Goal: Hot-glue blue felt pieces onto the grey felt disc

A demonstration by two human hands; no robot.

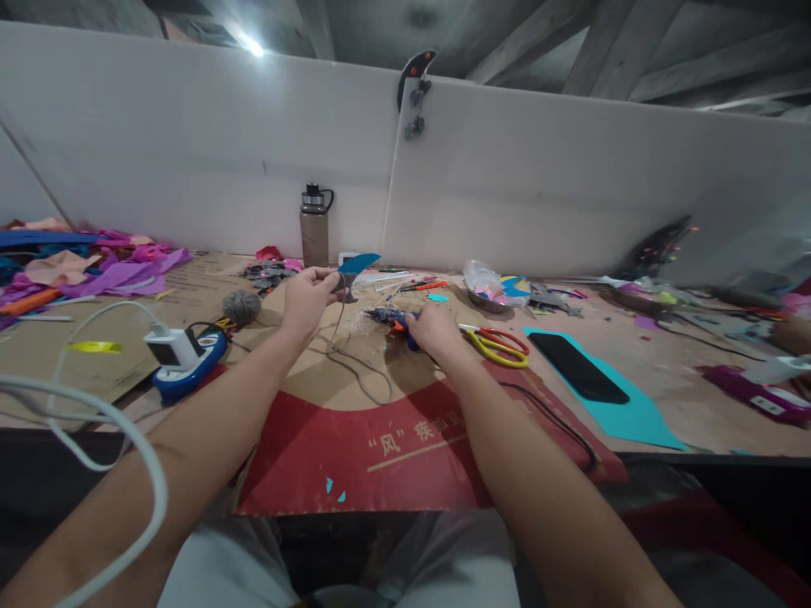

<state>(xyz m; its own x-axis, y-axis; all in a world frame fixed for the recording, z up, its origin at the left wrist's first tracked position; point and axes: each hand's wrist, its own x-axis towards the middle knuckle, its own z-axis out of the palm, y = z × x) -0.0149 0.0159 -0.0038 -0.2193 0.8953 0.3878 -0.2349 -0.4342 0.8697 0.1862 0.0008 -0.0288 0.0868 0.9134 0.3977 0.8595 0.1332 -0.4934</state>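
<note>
My left hand point(312, 297) pinches a small grey and blue cut piece point(359, 265), its blue pointed end tilted up to the right. A thin grey yarn point(339, 325) hangs below these fingers and curls over the cardboard point(304, 371). My right hand point(436, 328) is closed around a blue hot glue gun point(411, 334) with an orange part. Its tip points left, below and to the right of the cut piece, and the two are apart. Yellow-handled scissors point(500, 348) and a red-handled pair point(513, 336) lie just right of my right hand.
A grey yarn ball point(242, 306) and a blue power strip point(190, 367) with a white charger lie left. A bottle point(314, 226) stands at the back. Right are a phone point(578, 367) on teal paper point(639, 418) and a bowl point(491, 302). Colourful scraps point(95, 270) fill the far left.
</note>
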